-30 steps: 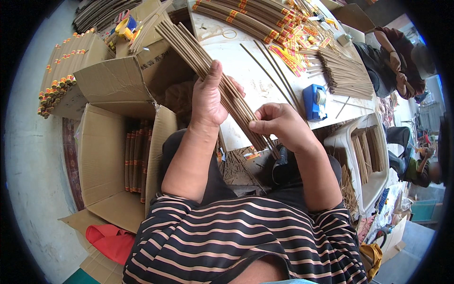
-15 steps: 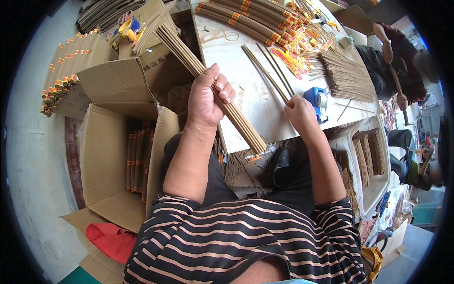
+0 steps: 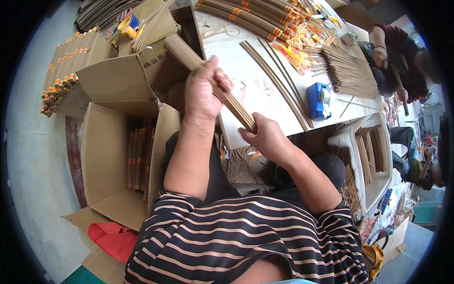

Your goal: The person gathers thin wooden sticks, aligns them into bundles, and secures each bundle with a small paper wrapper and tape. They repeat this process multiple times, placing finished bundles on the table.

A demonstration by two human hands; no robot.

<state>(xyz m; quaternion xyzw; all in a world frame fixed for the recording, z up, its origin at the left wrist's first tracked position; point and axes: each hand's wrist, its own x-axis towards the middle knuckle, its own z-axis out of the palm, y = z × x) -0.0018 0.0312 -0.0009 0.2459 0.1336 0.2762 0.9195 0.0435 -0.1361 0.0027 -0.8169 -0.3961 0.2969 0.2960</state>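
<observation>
My left hand (image 3: 204,90) is closed round the middle of a bundle of brown incense sticks (image 3: 184,53), held at a slant above the table's near left corner. The bundle's upper part is blurred by motion. My right hand (image 3: 267,135) grips the lower end of the same bundle, thumb on one side, the other fingers largely hidden. A few loose incense sticks (image 3: 276,86) lie on the white table (image 3: 227,57) beyond my right hand. Next to them stands a blue tape dispenser (image 3: 318,102) with a roll of tape.
Banded incense bundles (image 3: 241,19), paper labels (image 3: 291,59) and a loose stick pile (image 3: 350,73) cover the table's far side. An open cardboard box (image 3: 101,156) with bundles stands at my left. A white tub (image 3: 352,142) holds sticks at right. Another person (image 3: 402,61) holds a stick bundle.
My right hand has left the loose sticks on the table and moved left onto the bundle's lower end. The bundle has shifted slightly in my left hand.
</observation>
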